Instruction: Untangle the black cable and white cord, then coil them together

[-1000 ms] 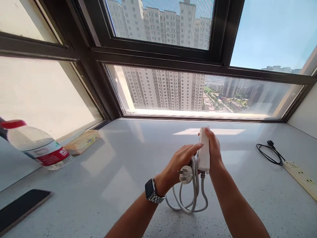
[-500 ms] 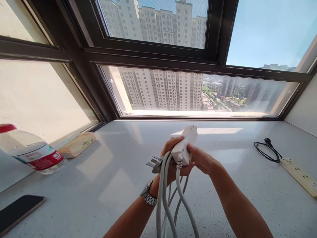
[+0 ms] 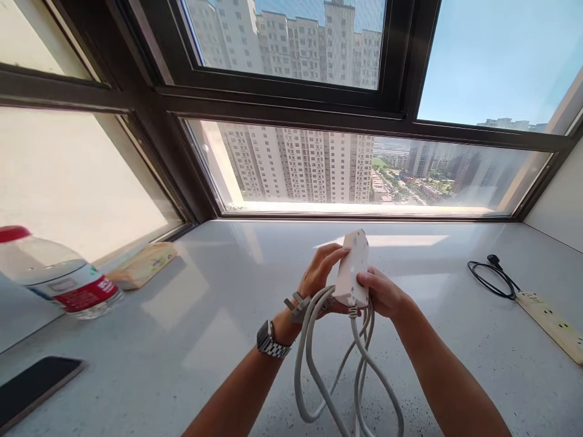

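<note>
Between my two hands is a white power strip (image 3: 354, 267), tilted up above the counter. My left hand (image 3: 319, 273) is closed around its left side, with fingers over the upper edge. On the right side, my right hand (image 3: 385, 291) grips it with the thumb on the near face. A thick grey cable (image 3: 314, 358) leaves the strip's lower end and hangs in loose loops below. Its grey plug (image 3: 298, 305) rests against my left hand near the wrist, prongs pointing left. A watch (image 3: 272, 340) is on my left wrist.
A white speckled counter (image 3: 218, 376) runs up to the window. On the left are a red-capped bottle (image 3: 59, 279), a tissue pack (image 3: 146, 264) and a phone (image 3: 36, 388). At right lies another power strip (image 3: 553, 321) with a coiled black cord (image 3: 492, 279).
The power strip has moved slightly right and turned more upright. My left wrist has rolled, showing the watch face. The cable loops have swung wider, and the plug has shifted right.
</note>
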The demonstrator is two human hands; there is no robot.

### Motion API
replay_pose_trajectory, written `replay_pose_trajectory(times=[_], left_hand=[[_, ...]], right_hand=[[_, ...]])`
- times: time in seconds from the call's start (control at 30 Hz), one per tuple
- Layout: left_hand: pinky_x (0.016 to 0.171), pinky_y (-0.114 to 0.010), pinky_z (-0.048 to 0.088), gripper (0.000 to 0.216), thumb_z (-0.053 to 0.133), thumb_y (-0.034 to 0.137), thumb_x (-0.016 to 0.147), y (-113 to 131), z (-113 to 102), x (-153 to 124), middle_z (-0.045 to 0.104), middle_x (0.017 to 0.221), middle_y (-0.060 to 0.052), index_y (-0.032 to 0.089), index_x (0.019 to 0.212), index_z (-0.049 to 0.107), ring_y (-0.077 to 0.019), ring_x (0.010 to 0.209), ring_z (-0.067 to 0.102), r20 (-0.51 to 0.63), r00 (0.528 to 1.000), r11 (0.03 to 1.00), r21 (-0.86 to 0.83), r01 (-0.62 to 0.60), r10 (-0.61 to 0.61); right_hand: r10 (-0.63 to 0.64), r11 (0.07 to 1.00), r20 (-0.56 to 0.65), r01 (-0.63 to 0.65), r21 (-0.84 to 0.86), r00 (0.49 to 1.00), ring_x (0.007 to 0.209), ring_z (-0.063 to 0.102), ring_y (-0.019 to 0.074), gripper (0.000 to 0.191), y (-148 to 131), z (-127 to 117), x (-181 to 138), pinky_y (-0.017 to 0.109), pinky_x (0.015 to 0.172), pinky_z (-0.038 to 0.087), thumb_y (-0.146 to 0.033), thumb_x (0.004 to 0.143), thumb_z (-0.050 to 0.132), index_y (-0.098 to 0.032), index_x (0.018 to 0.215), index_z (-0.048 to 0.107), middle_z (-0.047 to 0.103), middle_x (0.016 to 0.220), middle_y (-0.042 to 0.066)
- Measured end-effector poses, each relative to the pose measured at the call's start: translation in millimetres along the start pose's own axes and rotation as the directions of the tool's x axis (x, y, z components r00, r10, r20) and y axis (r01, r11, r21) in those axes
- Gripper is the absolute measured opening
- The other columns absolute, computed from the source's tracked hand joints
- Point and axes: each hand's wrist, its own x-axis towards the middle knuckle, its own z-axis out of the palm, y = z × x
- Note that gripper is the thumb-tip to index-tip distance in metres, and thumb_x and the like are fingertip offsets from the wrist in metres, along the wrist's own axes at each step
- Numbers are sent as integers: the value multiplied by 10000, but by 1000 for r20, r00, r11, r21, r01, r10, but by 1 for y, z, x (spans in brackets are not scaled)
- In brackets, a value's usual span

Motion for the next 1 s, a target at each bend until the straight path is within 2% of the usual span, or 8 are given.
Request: replay_pose_trajectory(times=[0.1,0.17,0.27,0.33,0.53,0.7,0.87,1.0], left_hand=[[819,-399,505,817,682,612,680,-27,12,-18,543,1216,-160,198,1337,428,-267,1013,568,213,951,971,-28,237,-226],[794,-388,509,661,657,600,708,-43,20,-31,625,1102,-137,182,1209,550,-247,927,602,362,833,892,-9,453,-419],[730,-347,517,533,595,596,753,-56,29,-46,686,964,-109,172,1073,626,-222,831,632,482,648,739,0,673,-590],[711,-328,514,524,572,594,763,-58,32,-51,695,945,-108,165,1057,636,-218,822,635,504,599,691,-6,723,-622],[677,-299,486,476,543,570,773,-55,36,-53,698,850,-88,156,981,655,-202,758,623,495,603,695,4,719,-626],[651,-288,470,449,537,552,777,-57,40,-55,695,813,-80,153,947,655,-199,729,620,491,610,704,10,710,-622],[646,-277,457,410,531,514,790,-56,43,-56,688,781,-74,152,930,660,-191,721,619,490,618,719,26,695,-615],[632,-280,454,410,512,501,813,-52,42,-55,689,820,-96,145,954,660,-193,722,615,507,609,723,42,690,-610]], right_hand=[[134,989,-45,-136,-57,990,370,326,35,525,2,-22,-16,187,347,188,-625,620,714,-131,602,535,451,439,-42],[298,944,-110,-310,-116,948,365,286,21,510,4,-42,-29,173,342,159,-608,630,716,-138,603,520,420,442,-60],[552,756,-231,-598,-265,801,364,290,19,482,3,-76,-46,158,335,174,-585,644,715,-136,626,543,433,456,-60],[639,630,-272,-692,-352,720,383,349,30,485,-4,-99,-53,159,347,243,-591,633,716,-125,654,581,484,490,-39],[640,308,-402,-698,-647,655,768,632,143,468,-54,-140,-47,233,663,477,-478,600,770,-157,931,691,692,916,70],[338,-119,-637,-639,-760,693,1065,613,292,536,-63,-121,-43,395,899,452,-301,725,666,-160,1239,610,645,1189,152],[127,-225,-601,-567,-793,789,1347,368,338,628,-25,-70,-80,490,1058,331,-457,863,487,-237,1443,387,393,1481,117],[234,-179,-563,-535,-826,792,1431,122,372,942,-6,-37,-109,566,1097,256,-722,747,498,-262,1512,197,134,1576,93]])
